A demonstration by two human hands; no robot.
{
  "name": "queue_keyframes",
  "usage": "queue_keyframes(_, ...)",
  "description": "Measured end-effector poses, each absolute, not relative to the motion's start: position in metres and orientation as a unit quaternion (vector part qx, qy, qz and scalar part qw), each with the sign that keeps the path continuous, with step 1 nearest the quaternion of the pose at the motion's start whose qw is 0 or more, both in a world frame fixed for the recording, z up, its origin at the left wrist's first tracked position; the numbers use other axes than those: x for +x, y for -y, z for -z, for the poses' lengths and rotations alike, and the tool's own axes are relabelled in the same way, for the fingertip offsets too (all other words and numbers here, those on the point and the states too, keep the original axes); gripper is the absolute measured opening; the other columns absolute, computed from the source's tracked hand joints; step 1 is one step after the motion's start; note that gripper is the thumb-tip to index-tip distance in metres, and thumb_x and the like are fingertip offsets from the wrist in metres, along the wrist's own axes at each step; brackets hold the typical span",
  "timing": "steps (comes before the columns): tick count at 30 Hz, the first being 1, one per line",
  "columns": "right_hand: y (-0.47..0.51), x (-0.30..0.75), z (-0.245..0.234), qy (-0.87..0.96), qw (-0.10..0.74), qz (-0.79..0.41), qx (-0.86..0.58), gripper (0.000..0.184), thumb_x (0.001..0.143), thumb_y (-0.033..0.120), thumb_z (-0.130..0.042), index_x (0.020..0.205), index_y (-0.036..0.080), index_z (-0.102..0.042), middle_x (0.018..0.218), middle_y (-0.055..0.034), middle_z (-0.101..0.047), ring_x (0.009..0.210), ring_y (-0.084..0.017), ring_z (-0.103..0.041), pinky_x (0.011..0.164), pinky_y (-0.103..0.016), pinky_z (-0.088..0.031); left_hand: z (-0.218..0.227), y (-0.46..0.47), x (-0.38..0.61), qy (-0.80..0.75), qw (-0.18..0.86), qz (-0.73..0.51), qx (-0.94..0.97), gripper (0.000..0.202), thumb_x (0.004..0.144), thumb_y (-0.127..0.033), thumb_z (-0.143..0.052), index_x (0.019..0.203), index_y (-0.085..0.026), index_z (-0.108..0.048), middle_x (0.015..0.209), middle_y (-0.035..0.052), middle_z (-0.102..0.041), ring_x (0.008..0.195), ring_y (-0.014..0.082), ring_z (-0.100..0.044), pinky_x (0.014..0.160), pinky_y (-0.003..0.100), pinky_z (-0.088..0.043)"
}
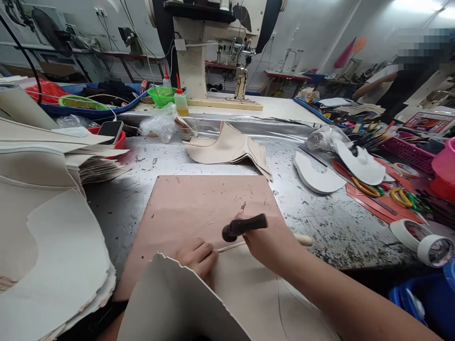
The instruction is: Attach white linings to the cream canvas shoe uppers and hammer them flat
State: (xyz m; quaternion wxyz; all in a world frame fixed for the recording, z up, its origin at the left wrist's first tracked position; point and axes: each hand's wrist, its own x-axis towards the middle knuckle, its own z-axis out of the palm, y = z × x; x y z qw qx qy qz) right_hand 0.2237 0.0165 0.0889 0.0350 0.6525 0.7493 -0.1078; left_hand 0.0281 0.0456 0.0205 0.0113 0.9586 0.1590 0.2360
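Cream material is overhanging the near edge of the pink board; the left hand is touching it, grip unclear; the right hand is clasping a hammer.

Board on table; panel over board's near part; left hand at panel's far edge; right hand, just right of left, around hammer; stack left of board; phone beside stack; pieces behind board; machine behind pieces; bottles left of machine; scissors right of board; tape nearer than scissors, at table edge; bin below tape.
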Motion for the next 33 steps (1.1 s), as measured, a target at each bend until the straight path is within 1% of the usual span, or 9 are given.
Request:
queue_keyframes(3,-0.017,0.222,-0.087,-0.755,0.046,0.136,0.64,0.019,0.074,0.008,-0.049,0.085,0.02,-0.059,0.063,-0.0008,-0.06,0.051,-0.013,-0.05,0.046,-0.024,-0.021,-0.022,-0.044,0.03,-0.162,0.028,-0.247,0.955,0.028,0.091,-0.012,-0.033,0.082,-0.01,-0.06,0.068,0.006,-0.061,0.062,0.017,-0.052,0.056,0.028,-0.045)
queue_keyframes(6,-0.016,0.219,-0.087,-0.762,0.044,0.112,0.636,0.019,0.074,0.007,-0.047,0.084,0.02,-0.058,0.064,-0.0012,-0.061,0.053,-0.013,-0.05,0.047,-0.025,-0.02,-0.022,-0.043,0.031,-0.167,0.045,-0.252,0.952,0.029,0.091,-0.014,-0.033,0.08,-0.012,-0.06,0.068,0.0053,-0.061,0.059,0.0163,-0.052,0.054,0.027,-0.044)
queue_keyframes(9,-0.013,0.217,-0.082,-0.766,0.016,0.121,0.631,0.018,0.074,0.008,-0.047,0.084,0.02,-0.057,0.062,0.0004,-0.059,0.051,-0.013,-0.049,0.046,-0.025,-0.02,-0.018,-0.045,0.028,-0.211,0.089,-0.255,0.939,0.027,0.092,-0.017,-0.035,0.08,-0.015,-0.059,0.073,0.0044,-0.062,0.065,0.0158,-0.055,0.059,0.026,-0.045)
queue_keyframes(14,-0.008,0.214,-0.073,-0.782,0.028,0.119,0.611,0.02,0.073,0.006,-0.048,0.085,0.019,-0.056,0.059,0.0004,-0.059,0.05,-0.015,-0.048,0.044,-0.027,-0.018,-0.014,-0.047,0.016,-0.269,0.13,-0.27,0.915,0.028,0.094,-0.027,-0.035,0.082,-0.019,-0.058,0.076,0.0021,-0.06,0.071,0.0145,-0.057,0.065,0.025,-0.047)
queue_keyframes(18,-0.009,0.216,-0.084,-0.793,0.024,0.13,0.594,0.019,0.074,0.005,-0.047,0.082,0.018,-0.057,0.068,-0.0013,-0.063,0.057,-0.015,-0.053,0.046,-0.027,-0.02,-0.019,-0.042,0.012,-0.241,0.119,-0.273,0.924,0.019,0.092,-0.017,-0.04,0.089,-0.019,-0.059,0.079,0.0014,-0.061,0.073,0.0133,-0.058,0.066,0.023,-0.047)
queue_keyframes(21,-0.012,0.215,-0.092,-0.784,-0.002,0.131,0.606,0.021,0.074,0.005,-0.048,0.086,0.019,-0.058,0.069,-0.0009,-0.064,0.06,-0.015,-0.055,0.047,-0.026,-0.022,-0.021,-0.038,0.013,-0.221,0.081,-0.267,0.934,0.02,0.09,-0.012,-0.041,0.091,-0.017,-0.059,0.078,0.0027,-0.062,0.071,0.0145,-0.058,0.065,0.024,-0.047)
queue_keyframes(25,-0.01,0.208,-0.086,-0.794,0.005,0.136,0.593,0.019,0.076,0.008,-0.049,0.088,0.019,-0.058,0.072,-0.0014,-0.066,0.059,-0.016,-0.056,0.046,-0.027,-0.021,-0.019,-0.04,0.01,-0.233,0.101,-0.245,0.936,0.02,0.09,-0.016,-0.041,0.092,-0.018,-0.061,0.079,0.003,-0.063,0.073,0.0153,-0.059,0.066,0.025,-0.048)
queue_keyframes(28,-0.007,0.204,-0.079,-0.801,0.016,0.132,0.584,0.017,0.076,0.008,-0.049,0.086,0.018,-0.059,0.072,-0.0017,-0.066,0.058,-0.016,-0.056,0.045,-0.028,-0.02,-0.02,-0.044,0.006,-0.272,0.147,-0.242,0.92,0.023,0.09,-0.02,-0.04,0.085,-0.021,-0.063,0.076,0.001,-0.063,0.072,0.0136,-0.059,0.064,0.023,-0.049)
queue_keyframes(33,-0.007,0.206,-0.085,-0.793,-0.016,0.132,0.594,0.02,0.074,0.003,-0.048,0.084,0.018,-0.058,0.072,-0.0012,-0.066,0.06,-0.015,-0.057,0.047,-0.027,-0.023,-0.023,-0.04,0.002,-0.246,0.123,-0.242,0.93,0.022,0.089,-0.013,-0.04,0.088,-0.02,-0.062,0.078,0.0018,-0.063,0.071,0.0134,-0.058,0.064,0.023,-0.048)
